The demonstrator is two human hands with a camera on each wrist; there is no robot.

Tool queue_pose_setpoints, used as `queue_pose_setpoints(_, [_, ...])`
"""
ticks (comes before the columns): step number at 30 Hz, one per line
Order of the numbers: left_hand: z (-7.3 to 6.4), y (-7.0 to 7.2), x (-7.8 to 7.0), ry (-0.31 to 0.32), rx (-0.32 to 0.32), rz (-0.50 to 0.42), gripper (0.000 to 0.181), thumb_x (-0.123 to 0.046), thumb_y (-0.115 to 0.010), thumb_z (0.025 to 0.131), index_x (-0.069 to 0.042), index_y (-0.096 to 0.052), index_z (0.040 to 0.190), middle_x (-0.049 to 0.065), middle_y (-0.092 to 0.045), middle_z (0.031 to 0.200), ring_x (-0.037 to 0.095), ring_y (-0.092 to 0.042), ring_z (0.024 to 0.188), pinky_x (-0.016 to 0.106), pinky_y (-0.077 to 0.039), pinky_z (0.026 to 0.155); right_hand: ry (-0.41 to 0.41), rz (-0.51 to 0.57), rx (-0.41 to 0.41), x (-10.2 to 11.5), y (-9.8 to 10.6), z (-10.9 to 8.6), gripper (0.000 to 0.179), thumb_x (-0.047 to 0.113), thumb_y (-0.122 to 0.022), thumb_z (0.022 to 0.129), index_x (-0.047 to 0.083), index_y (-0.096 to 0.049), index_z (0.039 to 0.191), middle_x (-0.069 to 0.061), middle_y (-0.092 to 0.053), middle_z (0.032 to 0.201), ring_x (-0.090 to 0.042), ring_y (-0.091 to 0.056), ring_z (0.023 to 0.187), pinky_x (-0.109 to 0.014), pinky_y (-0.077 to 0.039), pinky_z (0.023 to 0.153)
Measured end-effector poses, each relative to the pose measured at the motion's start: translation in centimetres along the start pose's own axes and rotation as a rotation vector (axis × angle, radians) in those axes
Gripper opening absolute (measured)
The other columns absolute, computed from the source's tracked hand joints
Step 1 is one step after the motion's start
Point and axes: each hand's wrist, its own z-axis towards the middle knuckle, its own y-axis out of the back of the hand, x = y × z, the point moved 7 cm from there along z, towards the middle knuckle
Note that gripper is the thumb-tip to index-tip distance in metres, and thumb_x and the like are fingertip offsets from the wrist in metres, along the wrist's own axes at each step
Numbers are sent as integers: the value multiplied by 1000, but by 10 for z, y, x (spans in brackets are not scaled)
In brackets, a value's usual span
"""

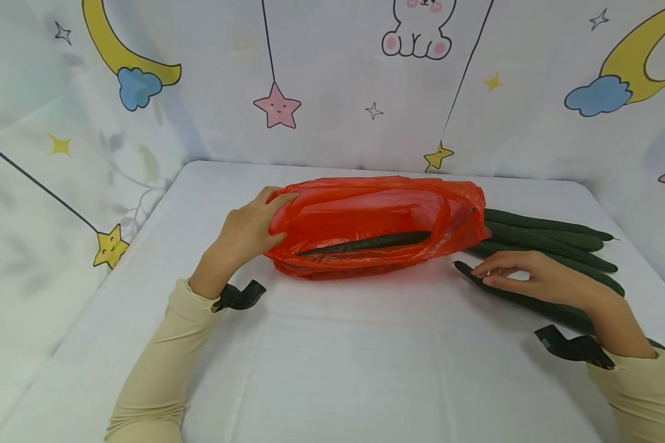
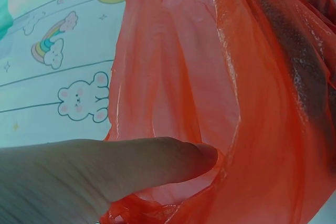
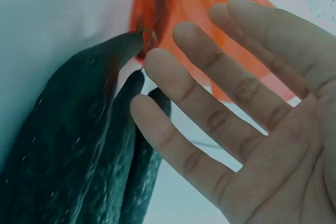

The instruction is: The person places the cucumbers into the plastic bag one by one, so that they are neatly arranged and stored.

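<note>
A red plastic bag (image 1: 332, 261) lies on the table with its wide mouth facing up, and one dark green cucumber (image 1: 366, 244) lies inside it. At the bag's left end my left hand (image 1: 249, 227) touches the mouth, thumb and fingers spread apart; the left wrist view shows the straight thumb (image 2: 163, 161) against the bag's rim. My right hand (image 1: 548, 280) hovers over a single cucumber (image 1: 523, 301) at the right, fingers extended and holding nothing. In the right wrist view, its fingers are spread beside the cucumbers (image 3: 73, 108); contact cannot be told.
Several more cucumbers (image 1: 560, 240) lie side by side on the right of the table, their left ends close to the bag. A white cloth (image 1: 343, 357) covers the table. Behind it hangs a printed curtain (image 1: 332, 80) with moons and stars.
</note>
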Motion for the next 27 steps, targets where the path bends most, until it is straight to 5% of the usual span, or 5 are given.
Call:
queue_pose_setpoints(13, [2, -1, -1, -8, 4, 0, 69, -13, -75, 84, -13, -43, 145, 16, -43, 142, 22, -49, 51, 29, -43, 46, -2, 21, 0, -28, 1, -22, 39, -3, -78, 76, 5, -67, 112, 7, -68, 94, -2, -62, 81, -17, -52, 67])
queue_pose_setpoints(27, [0, 0, 0, -5, 3, -11, 67, -12, -73, 84, -13, -44, 145, 17, -43, 142, 24, -54, 56, 32, -46, 48, -239, 25, 70, -66, 0, -42, 37, 5, -83, 73, 7, -61, 102, 9, -57, 88, -1, -53, 75, -23, -50, 61])
